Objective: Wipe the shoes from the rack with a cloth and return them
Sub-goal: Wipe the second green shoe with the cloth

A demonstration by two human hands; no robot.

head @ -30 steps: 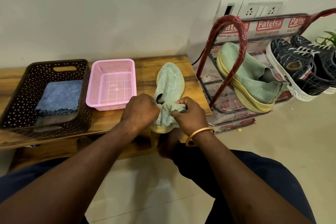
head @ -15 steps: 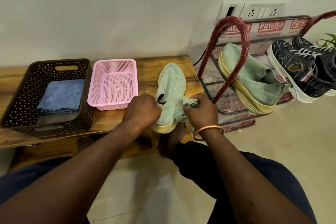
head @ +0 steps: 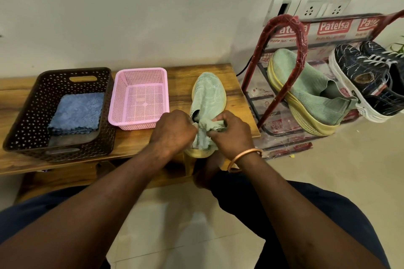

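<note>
Fingers [head: 219, 118] of right hand [head: 232, 135] pinch green cloth [head: 211, 127] | left hand [head: 172, 131] grips mint knit shoe [head: 208, 94], yellow sole

just one head view, looking forward and down onto the low bench [head: 180, 82]. it sits close in, wall [head: 131, 17] straight ahead, shoe rack [head: 302, 46] off right.

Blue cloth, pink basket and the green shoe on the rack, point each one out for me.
blue cloth [head: 76, 113]: head view, middle of its top face.
pink basket [head: 142, 77]: head view, far wall.
green shoe on the rack [head: 314, 96]: head view, knit upper.
</note>
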